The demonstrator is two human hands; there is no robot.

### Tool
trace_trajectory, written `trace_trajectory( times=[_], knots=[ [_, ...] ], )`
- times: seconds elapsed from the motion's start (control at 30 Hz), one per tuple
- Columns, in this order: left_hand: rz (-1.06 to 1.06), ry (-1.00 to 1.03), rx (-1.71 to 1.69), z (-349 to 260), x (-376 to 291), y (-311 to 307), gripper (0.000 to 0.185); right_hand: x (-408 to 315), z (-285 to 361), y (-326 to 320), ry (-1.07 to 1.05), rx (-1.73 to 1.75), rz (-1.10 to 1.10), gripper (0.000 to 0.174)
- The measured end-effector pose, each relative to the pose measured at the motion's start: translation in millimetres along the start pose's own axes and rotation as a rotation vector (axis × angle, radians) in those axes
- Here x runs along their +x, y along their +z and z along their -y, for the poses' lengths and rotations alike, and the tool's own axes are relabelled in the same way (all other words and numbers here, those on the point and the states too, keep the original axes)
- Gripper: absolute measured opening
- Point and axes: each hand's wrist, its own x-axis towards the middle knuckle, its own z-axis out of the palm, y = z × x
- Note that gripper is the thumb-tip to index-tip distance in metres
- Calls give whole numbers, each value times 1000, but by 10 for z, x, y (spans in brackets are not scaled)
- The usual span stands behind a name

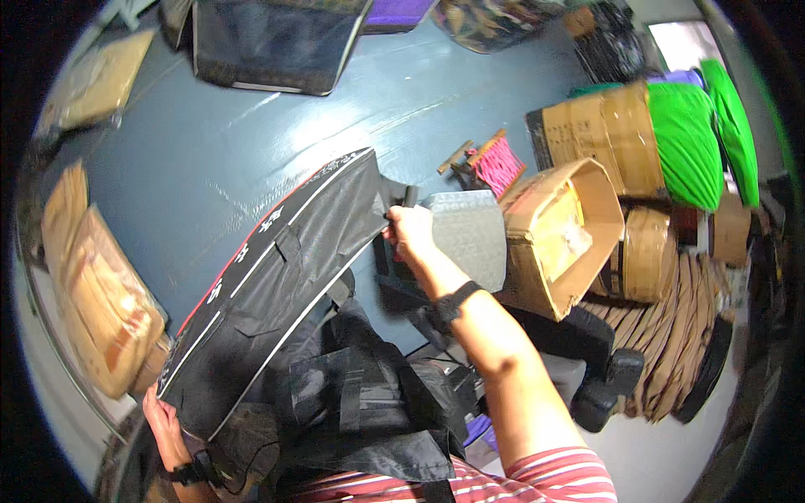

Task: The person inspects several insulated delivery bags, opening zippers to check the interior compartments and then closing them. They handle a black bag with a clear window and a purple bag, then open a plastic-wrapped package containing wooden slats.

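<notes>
A long black fabric bag [286, 264] with white piping, a red edge and white printed writing is stretched slantwise before me. At its lower left end, my left hand [165, 412] grips a corner. My right hand [410, 227] is closed on the upper right end, beside a short dark handle-like part [410, 195]. Both wrists wear black bands. More black fabric with straps [365, 390] lies over my lap, below the stretched bag; what it belongs to is unclear.
An open cardboard box [569, 251] and a grey plastic stool or lid [468, 236] stand right of my right hand. Farther right are taped boxes [597, 138] and green sacks [685, 141]. Wrapped brown packages [107, 308] lie left. A pink-corded wooden frame [497, 166] sits beyond.
</notes>
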Motion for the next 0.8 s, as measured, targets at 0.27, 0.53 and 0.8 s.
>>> trace_trajectory(
  times=[0.27, 0.53, 0.8],
  knots=[
    [387, 129, -55, -760, -1000, 1281, 14, -1983, 731, -2388, -315, 279, -473, 16],
    [1235, 550, 389, -1011, -2298, 3611, 24, -2784, -1285, -4033, -327, 654, -1126, 12],
    [1584, 848, 616, -990, -4030, 4631, 31, -2264, -3006, -4306, 63, 1181, -897, 30]
  ],
)
